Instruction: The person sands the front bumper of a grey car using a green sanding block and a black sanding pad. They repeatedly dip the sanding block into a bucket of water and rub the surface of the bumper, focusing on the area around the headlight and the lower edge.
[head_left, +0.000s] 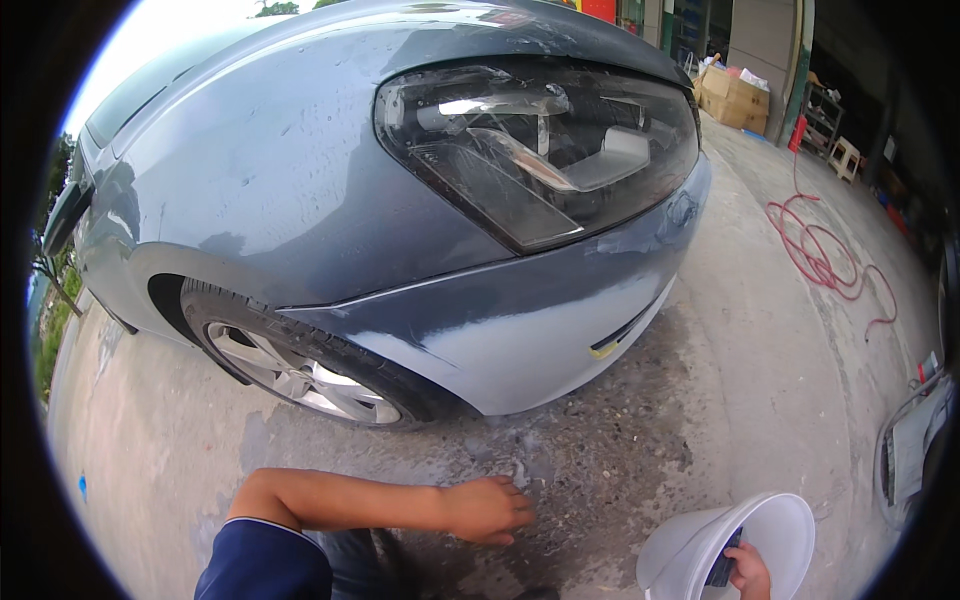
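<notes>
Down in a white bucket [660, 550] at the lower right, my right hand [748, 570] grips a dark, flat piece [724, 560] that looks like a sanding pad; the bucket's wall partly hides it. My left hand [488, 509] hangs over the wet ground, loosely bent and holding nothing. Ahead stands a grey-blue car, its front bumper [540, 340] showing a dull pale patch along the lower part. Above that is the dusty headlight [560, 150]. My hands are apart from the car.
The front wheel [300, 370] is at the left. A coiled red hose [820, 255] lies on the concrete at the right, with a cardboard box [735, 98] and a stool [845, 158] farther back. A loose panel-like part [918, 445] is at the right edge.
</notes>
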